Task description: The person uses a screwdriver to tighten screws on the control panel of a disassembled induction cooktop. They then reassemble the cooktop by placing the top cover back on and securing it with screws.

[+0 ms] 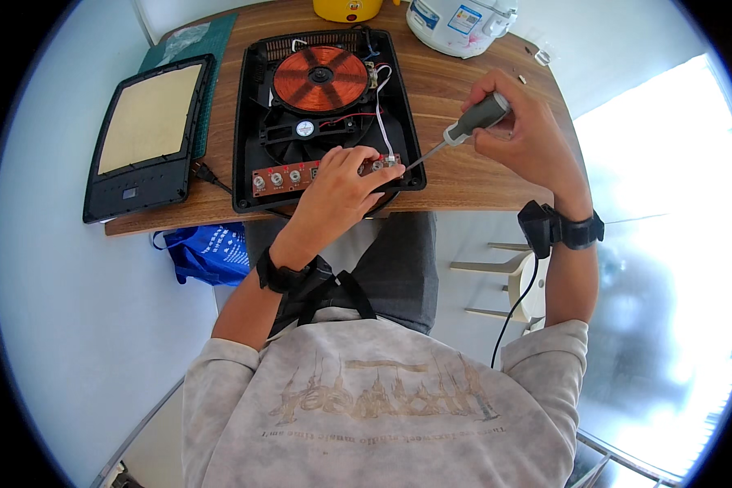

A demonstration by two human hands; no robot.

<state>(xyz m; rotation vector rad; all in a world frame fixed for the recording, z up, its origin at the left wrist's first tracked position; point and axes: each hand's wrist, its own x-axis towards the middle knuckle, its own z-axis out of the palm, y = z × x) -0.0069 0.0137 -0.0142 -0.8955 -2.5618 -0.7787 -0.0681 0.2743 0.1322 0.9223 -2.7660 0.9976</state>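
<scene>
the opened induction cooker (325, 122) lies at the bench (464, 175) centre, copper coil (320, 78) toward twelve o'clock. the left hand (342, 183) presses its fingers down on the red control board (289, 176) at the cooker's six o'clock edge. the right hand (522, 126) – fingers wrapped around the grey-handled screwdriver (464, 130) – aims the tip at the board's three o'clock end. a slip off the screw could likely jab the left fingertips or nick the nearby wires – the angle is shallow.
</scene>
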